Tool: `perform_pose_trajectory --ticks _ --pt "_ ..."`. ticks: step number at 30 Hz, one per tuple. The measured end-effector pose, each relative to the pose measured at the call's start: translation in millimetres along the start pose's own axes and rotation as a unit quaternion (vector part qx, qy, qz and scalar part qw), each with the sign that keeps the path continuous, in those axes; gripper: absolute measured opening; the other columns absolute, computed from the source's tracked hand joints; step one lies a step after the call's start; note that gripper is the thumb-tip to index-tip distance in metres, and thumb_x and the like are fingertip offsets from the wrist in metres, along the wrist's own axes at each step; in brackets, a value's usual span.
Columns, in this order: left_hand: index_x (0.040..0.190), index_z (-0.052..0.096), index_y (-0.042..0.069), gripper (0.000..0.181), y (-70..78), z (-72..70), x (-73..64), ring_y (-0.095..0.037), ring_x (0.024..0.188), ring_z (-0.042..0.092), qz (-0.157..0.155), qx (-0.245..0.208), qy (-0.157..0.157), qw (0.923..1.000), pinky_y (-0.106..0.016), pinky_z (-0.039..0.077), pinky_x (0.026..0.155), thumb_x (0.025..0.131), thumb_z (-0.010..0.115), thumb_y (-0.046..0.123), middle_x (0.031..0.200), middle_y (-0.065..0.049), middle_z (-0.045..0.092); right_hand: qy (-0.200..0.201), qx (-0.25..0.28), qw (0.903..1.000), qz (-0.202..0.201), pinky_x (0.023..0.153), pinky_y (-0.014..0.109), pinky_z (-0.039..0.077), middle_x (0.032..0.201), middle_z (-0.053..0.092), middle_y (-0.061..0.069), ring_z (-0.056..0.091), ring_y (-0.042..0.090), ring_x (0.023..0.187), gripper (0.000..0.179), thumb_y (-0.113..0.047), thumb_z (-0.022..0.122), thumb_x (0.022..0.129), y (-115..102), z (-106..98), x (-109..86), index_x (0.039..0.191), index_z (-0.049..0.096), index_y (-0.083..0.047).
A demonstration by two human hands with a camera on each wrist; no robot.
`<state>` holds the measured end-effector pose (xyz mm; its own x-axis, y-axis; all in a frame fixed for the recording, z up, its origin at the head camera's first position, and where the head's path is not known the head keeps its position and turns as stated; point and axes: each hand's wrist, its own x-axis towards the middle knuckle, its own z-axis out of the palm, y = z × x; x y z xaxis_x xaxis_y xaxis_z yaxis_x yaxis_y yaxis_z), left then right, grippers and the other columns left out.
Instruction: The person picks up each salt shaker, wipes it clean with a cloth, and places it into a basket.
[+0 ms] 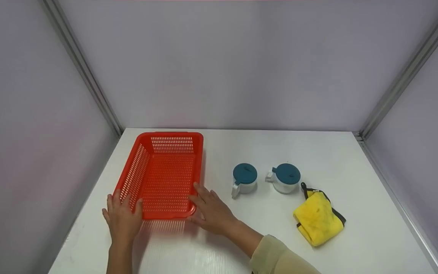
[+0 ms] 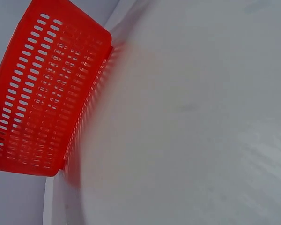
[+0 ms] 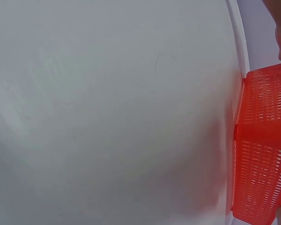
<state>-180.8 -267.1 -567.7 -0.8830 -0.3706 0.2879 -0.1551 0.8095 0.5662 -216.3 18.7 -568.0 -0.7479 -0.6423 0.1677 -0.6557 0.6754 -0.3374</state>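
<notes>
Red rect. perforated plastic basket (image 1: 167, 182) is at L of white bench (image 1: 356, 182), just fwd of & btwn both hands; long axis runs roughly fore-aft. L hand (image 1: 123, 222) at near-L corner, R hand (image 1: 215, 215) at near-R, abt equally close. Fingers on both spread apart, not clamped; exact rim contact hard to tell. Count: 1 basket, 2 round teal-lidded white cups (image 1: 245, 178) (image 1: 286, 179), 1 folded yellow black-edged cloth (image 1: 319, 219).
</notes>
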Motion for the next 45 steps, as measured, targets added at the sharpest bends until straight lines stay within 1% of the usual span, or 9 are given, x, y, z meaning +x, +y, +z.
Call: perform_pose_trajectory --ticks 5,9,15,18,24,32,37,40,45 --pt "0.131 0.055 -0.007 0.054 0.4 -0.6 0.0 -0.047 0.146 0.014 -0.003 -0.003 -0.006 1.0000 -0.076 0.005 0.110 0.094 0.061 0.031 0.154 -0.026 0.030 -0.005 0.001 1.0000 -0.003 0.120 0.047 0.026 0.166 0.006 -0.003 0.009 0.017 0.153 0.072 -0.067 0.039 0.095 1.0 -2.6 -1.6 0.153 0.033 -0.025" --pt "0.131 0.055 -0.007 0.054 2.1 -2.6 0.9 -0.048 0.146 0.013 -0.002 0.000 -0.006 1.0000 -0.079 0.003 0.108 0.094 0.061 0.031 0.153 -0.027 0.031 0.010 0.006 0.9999 -0.005 0.120 0.048 0.025 0.167 0.007 -0.001 0.010 0.018 0.153 0.073 -0.066 0.042 0.094 7.6 -12.4 -4.5 0.155 0.028 -0.026" --pt "0.134 0.053 -0.006 0.058 13.9 -3.3 1.9 -0.048 0.146 0.015 0.018 0.004 0.014 0.9997 -0.078 -0.001 0.108 0.092 0.065 0.032 0.152 -0.029 0.031 0.051 0.012 0.9981 0.034 0.119 0.048 0.025 0.166 0.010 -0.001 0.013 0.020 0.153 0.074 -0.064 0.044 0.095 31.2 -31.6 -16.2 0.157 0.024 -0.028" --pt "0.137 0.050 -0.005 0.061 25.2 -1.2 -0.3 -0.046 0.146 0.016 0.036 0.002 0.019 0.9992 -0.075 -0.001 0.111 0.091 0.066 0.032 0.153 -0.028 0.031 0.069 0.022 0.9956 0.059 0.118 0.050 0.028 0.166 0.012 -0.001 0.017 0.022 0.152 0.073 -0.064 0.043 0.095 43.9 -40.7 -26.0 0.156 0.026 -0.028" --pt "0.141 0.048 0.001 0.067 55.0 6.4 -1.7 -0.040 0.149 0.016 0.075 -0.021 0.018 0.9968 -0.068 0.000 0.117 0.090 0.067 0.040 0.157 -0.021 0.031 0.117 0.044 0.9878 0.093 0.114 0.054 0.032 0.165 0.018 0.000 0.023 0.025 0.150 0.072 -0.060 0.053 0.094 66.0 -60.4 -44.9 0.154 0.031 -0.026" --pt "0.144 0.048 0.006 0.066 103.2 16.5 0.8 -0.034 0.150 0.018 0.118 -0.090 -0.007 0.9889 -0.059 -0.001 0.121 0.092 0.064 0.045 0.157 -0.013 0.035 0.151 0.051 0.9783 0.132 0.118 0.053 0.026 0.165 0.017 0.000 0.018 0.024 0.152 0.075 -0.060 0.055 0.093 96.4 -78.5 -71.2 0.154 0.031 -0.024" --pt "0.146 0.046 0.010 0.064 126.9 23.7 -6.6 -0.031 0.149 0.023 0.137 -0.133 -0.044 0.9806 -0.057 0.010 0.122 0.094 0.062 0.045 0.157 -0.009 0.036 0.160 0.045 0.9712 0.171 0.117 0.056 0.026 0.166 0.014 0.001 0.017 0.027 0.151 0.074 -0.055 0.056 0.095 116.8 -88.4 -95.7 0.156 0.028 -0.024" --pt "0.144 0.047 0.008 0.060 137.4 29.1 -10.9 -0.033 0.147 0.026 0.151 -0.153 -0.059 0.9748 -0.056 0.016 0.121 0.095 0.063 0.040 0.156 -0.010 0.038 0.164 0.048 0.9663 0.193 0.117 0.059 0.024 0.166 0.014 0.003 0.015 0.028 0.152 0.074 -0.055 0.055 0.096 130.4 -96.1 -110.0 0.156 0.025 -0.024" --pt "0.144 0.048 0.012 0.058 153.8 38.0 -18.5 -0.028 0.147 0.030 0.162 -0.142 -0.074 0.9737 -0.053 0.029 0.117 0.095 0.062 0.039 0.156 -0.005 0.037 0.160 0.053 0.9557 0.242 0.117 0.064 0.019 0.166 0.013 0.006 0.009 0.032 0.152 0.079 -0.059 0.053 0.094 148.8 -104.3 -132.5 0.157 0.023 -0.021"
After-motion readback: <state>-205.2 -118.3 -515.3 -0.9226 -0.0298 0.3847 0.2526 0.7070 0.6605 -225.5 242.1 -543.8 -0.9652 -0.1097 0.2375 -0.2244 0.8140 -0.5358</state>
